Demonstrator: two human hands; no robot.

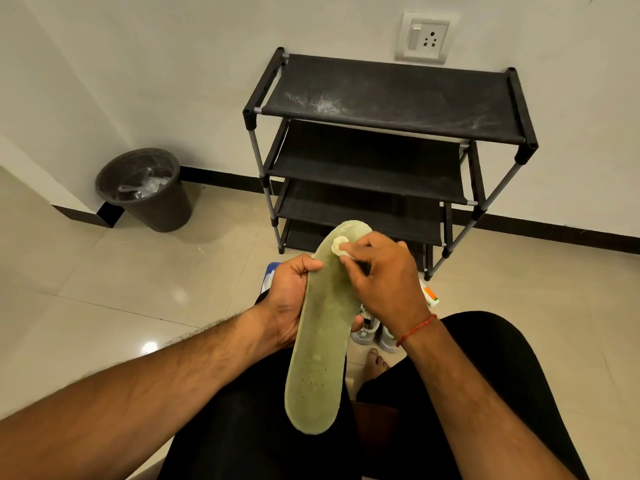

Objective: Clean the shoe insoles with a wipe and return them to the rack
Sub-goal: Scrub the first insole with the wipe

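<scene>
Left hand (289, 292) gripping the insole (320, 334), right hand (377, 271) pinching a wipe (338, 247) at its far end; hard rubbing could fold it.

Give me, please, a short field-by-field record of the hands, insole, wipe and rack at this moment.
left hand: grips the green insole by its side edge
right hand: pinches the white wipe against the insole's far end
rack: black, against the wall, pale dust marks on top shelf
bin: dark, on the floor left of the rack
stage: wipe pressed to insole; insole not yet on the rack
</scene>
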